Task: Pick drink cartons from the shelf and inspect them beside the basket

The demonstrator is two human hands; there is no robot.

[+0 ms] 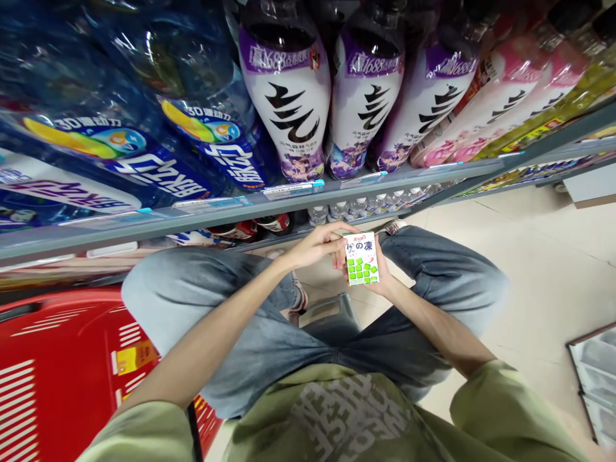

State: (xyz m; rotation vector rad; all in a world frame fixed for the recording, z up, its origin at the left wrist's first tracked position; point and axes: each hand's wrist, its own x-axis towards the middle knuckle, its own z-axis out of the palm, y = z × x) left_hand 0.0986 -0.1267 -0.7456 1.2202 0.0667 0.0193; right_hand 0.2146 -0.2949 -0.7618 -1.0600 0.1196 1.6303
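Both my hands hold a small white carton (362, 259) with green squares and dark print, out in front of my knees. My right hand (385, 277) cups it from behind and below, fingers wrapped round its right side. My left hand (321, 245) pinches its top left edge with curled fingers. I am squatting in jeans before a shop shelf (289, 202).
Purple-and-white bottles (289, 96), blue bottles (192, 128) and pink bottles (505, 96) fill the shelf above. Small water bottles (356, 206) stand on a lower shelf. A red basket (62, 372) sits at my left. A low stool (327, 314) is under me; tiled floor (553, 256) lies right.
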